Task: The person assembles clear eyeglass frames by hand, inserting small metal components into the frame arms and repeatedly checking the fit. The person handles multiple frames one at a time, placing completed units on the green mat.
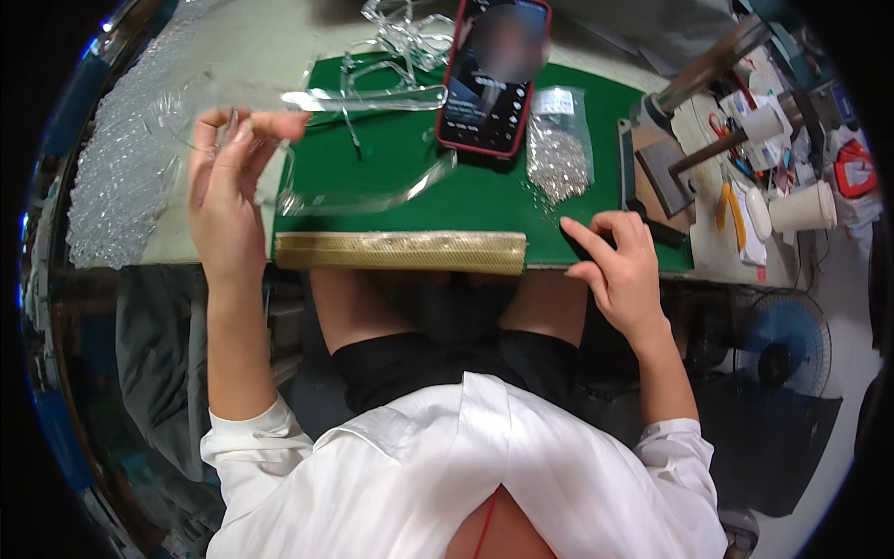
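Note:
My left hand (pixel 228 177) is raised over the left end of the green mat (pixel 372 154), fingers pinched on a clear plastic eyeglass frame (pixel 377 99). Its two long temples stretch to the right; the part around my fingers is blurred. My right hand (pixel 622 265) rests low at the mat's right front, thumb and index finger apart. The index fingertip is just beside a few tiny metal pieces (pixel 548 201). These lie at the mouth of a clear plastic bag (pixel 559 154) filled with similar silvery bits.
A gold ridged bar (pixel 400 252) lies along the mat's front edge. Behind are a red-cased phone (pixel 489 102) and more clear frames (pixel 400 47). Clear plastic pieces (pixel 126 158) are heaped at left. A lever press (pixel 666 172), yellow-handled tool (pixel 729 207) and white cup (pixel 803 207) stand right.

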`<state>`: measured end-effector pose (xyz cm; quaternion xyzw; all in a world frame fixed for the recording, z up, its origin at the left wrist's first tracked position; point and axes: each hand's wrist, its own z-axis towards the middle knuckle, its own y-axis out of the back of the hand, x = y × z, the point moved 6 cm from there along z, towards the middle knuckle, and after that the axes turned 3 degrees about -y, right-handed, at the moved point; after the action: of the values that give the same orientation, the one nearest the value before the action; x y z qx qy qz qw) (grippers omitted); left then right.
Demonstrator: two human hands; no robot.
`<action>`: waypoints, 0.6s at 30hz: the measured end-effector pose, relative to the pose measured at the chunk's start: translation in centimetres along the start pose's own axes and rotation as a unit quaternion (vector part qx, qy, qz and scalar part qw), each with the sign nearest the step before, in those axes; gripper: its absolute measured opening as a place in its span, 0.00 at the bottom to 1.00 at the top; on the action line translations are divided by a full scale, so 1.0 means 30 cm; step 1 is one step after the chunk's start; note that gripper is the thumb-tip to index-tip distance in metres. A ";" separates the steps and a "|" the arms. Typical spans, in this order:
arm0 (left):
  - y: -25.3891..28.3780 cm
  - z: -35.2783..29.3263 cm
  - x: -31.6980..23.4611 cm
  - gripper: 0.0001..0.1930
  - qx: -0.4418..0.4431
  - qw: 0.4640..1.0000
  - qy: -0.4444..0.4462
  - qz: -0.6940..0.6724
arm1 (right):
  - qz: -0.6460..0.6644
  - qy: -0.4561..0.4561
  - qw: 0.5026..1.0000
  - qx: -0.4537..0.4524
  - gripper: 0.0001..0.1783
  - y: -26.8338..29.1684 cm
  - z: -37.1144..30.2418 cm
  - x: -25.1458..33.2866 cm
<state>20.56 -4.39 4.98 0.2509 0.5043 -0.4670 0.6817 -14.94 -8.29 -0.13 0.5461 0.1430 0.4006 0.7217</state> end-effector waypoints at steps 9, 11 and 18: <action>-0.141 -0.094 -0.022 0.28 0.143 0.972 0.146 -0.112 | 0.240 -0.164 0.956 -0.036 0.04 -0.007 0.043 -0.082; -0.152 -0.132 -0.027 0.26 0.161 0.973 0.081 -0.142 | 0.238 -0.168 0.956 -0.021 0.04 -0.017 0.054 -0.081; -0.276 -0.219 -0.044 0.25 0.254 0.956 -0.059 -0.136 | 0.218 -0.168 0.961 -0.024 0.04 -0.043 0.065 -0.074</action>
<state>10.13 -2.18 4.88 0.3165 0.3579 -0.6820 0.5537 -14.54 -11.34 -1.11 0.6060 -0.1119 0.4539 0.6436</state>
